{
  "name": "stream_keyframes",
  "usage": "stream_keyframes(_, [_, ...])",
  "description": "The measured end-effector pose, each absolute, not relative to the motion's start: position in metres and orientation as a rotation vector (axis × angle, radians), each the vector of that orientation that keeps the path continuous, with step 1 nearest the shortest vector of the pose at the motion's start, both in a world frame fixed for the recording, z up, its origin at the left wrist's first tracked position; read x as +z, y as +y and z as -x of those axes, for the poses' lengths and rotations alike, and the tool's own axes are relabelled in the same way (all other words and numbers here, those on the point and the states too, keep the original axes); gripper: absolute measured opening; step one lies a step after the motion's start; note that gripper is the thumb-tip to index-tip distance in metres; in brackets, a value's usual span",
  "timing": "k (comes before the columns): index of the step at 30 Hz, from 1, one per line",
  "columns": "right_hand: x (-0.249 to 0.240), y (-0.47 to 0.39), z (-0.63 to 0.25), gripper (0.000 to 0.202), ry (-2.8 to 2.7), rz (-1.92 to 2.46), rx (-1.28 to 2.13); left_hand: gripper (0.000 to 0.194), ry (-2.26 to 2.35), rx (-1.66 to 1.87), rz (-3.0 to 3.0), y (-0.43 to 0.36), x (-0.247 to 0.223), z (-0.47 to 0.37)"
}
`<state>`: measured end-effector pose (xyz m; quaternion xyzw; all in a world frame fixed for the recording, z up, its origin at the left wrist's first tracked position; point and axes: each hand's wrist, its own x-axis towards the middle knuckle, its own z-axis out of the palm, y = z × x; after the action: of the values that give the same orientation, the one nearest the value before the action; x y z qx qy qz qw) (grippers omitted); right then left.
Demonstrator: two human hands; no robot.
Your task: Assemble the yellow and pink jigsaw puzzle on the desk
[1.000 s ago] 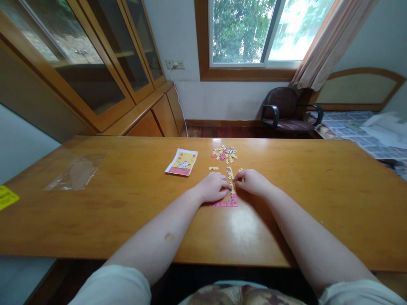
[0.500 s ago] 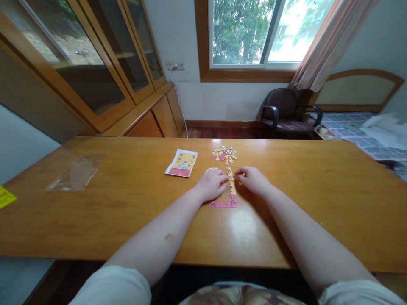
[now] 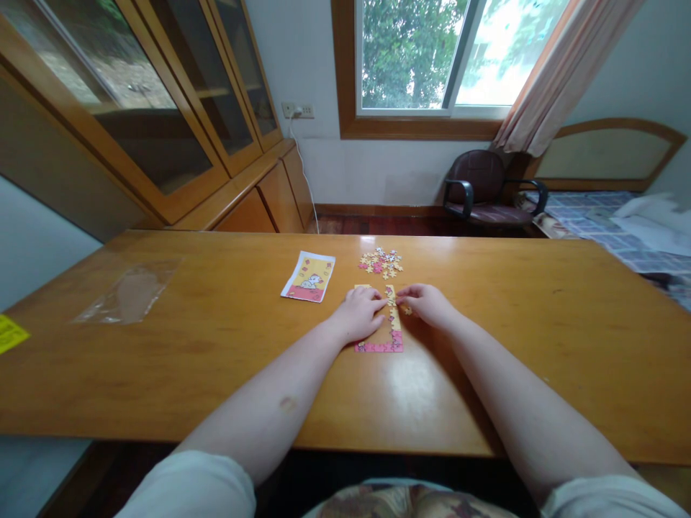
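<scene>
A partly joined jigsaw puzzle lies on the table, with a pink bottom row and a yellow right-hand strip. My left hand rests over its left side, fingers stretched toward the strip and hiding much of the left edge. At the strip's right side is my right hand, its thumb and fingertips closed together on a puzzle piece against the upper part of the strip. One loose yellow piece lies just under the right fingers. Beyond the hands sits a pile of loose puzzle pieces, yellow and pink.
A picture card with a white cartoon animal lies left of the pile. Farther left is a clear plastic bag, and a yellow slip is at the table's left edge. A chair stands past the wooden table.
My right fingertips have shifted slightly left, up against the strip, uncovering more of the loose yellow piece. The left hand has stayed nearly still.
</scene>
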<state>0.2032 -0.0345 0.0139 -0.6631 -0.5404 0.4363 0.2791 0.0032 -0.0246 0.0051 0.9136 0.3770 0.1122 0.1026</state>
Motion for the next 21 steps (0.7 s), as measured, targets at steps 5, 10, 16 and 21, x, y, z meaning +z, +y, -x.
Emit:
stream_keyframes(5, [0.0158,-0.0341,-0.2028,0.02,-1.313,1.751,1.236,0.036,1.094,0.339,-2.69,-0.0246,0.0049,-0.0031])
stream_keyframes(10, [0.0196,-0.0342,-0.2043,0.016,-1.294,1.764,1.26,0.037,1.069,0.336,-2.679,-0.0256,0.0065,-0.0038])
stream_keyframes(16, [0.021,-0.0353,-0.2059,0.015,-1.293,1.782,1.261,0.035,1.037,0.35,-2.681,-0.0258,0.0066,-0.0034])
stream_keyframes(21, [0.0186,-0.0344,-0.2065,0.014,-1.277,1.767,1.313,0.035,1.036,0.346,-2.674,-0.0253,0.0066,-0.003])
